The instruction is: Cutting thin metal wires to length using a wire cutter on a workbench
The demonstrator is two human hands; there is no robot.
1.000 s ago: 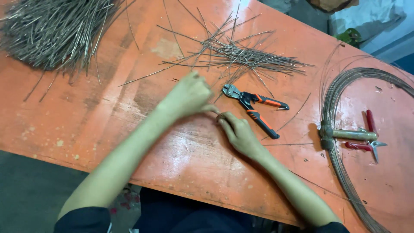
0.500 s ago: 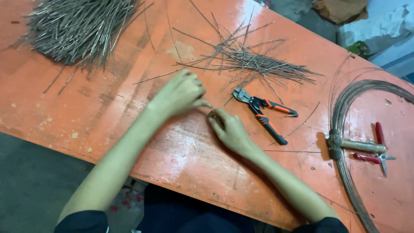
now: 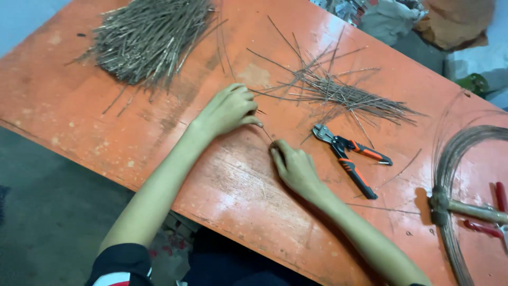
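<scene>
My left hand [image 3: 228, 110] and my right hand [image 3: 294, 167] meet near the middle of the orange table [image 3: 74, 111], each pinching an end of one short thin wire piece [image 3: 266, 133] held just above the surface. The left fingers grip its far end, the right fingertips its near end. Right of the hands lie orange-and-black cutting pliers [image 3: 349, 157], jaws pointing toward a loose heap of cut wires [image 3: 338, 92].
A big pile of cut wire pieces [image 3: 151, 34] sits at the table's far left. A coil of wire [image 3: 457, 159] lies at the right edge, with a wooden handle [image 3: 476, 210] and red-handled tool [image 3: 497, 212] beside it. Cloth and clutter lie beyond the far edge.
Both hands stay together on the wire piece; the right hand has drawn slightly nearer and apart from the left. The view has shifted so the table appears further right and lower.
</scene>
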